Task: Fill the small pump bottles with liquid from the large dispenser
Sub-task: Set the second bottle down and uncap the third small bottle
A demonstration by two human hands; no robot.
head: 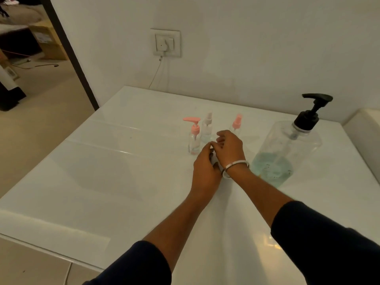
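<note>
A small whitish object (213,159), mostly hidden, is gripped by the left hand (205,169); the right hand (229,148) is curled over it, its grip indiscernible. Three small pump bottles (194,138) are seen at twelve o'clock, the large dispenser (285,149) at three, on the white table (102,171).

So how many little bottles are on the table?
3 show clearly: a pink pump bottle on the left, a white-topped bottle just behind it, and a pink-topped bottle beyond the right hand. The hands may hide another.
</note>
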